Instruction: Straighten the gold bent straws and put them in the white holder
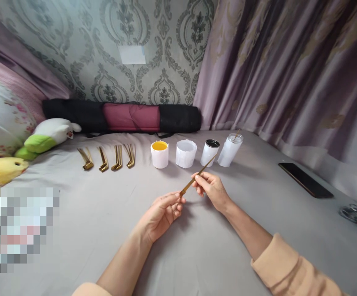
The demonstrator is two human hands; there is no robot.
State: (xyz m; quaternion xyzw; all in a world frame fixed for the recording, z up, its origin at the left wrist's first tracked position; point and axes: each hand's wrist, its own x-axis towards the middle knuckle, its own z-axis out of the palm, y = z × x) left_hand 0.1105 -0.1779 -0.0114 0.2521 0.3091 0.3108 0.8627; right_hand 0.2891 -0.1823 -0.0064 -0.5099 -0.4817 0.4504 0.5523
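Observation:
A thin brown-gold strip [190, 184], like a folded dried leaf, slants up to the right above the bed, tapering to a point at its far end. My left hand [165, 209] pinches its thicker, knotted lower end between thumb and fingers. Farther up, my right hand [211, 187] grips the same strip between thumb and forefinger. Beyond it stand a white-wrapped cup with a yellow inside [160, 158], a white cup [186, 155], a white-wrapped can with a dark inside [209, 154] and a glass jar [229, 152] with a thin stick in it.
Several bent bundles of similar strips [116, 158] lie in a row at left. Behind them is a long black and maroon bag [132, 117]. Plush toys [50, 133] sit far left. A phone [304, 179] and a metal-and-black object [352, 213] rest at right.

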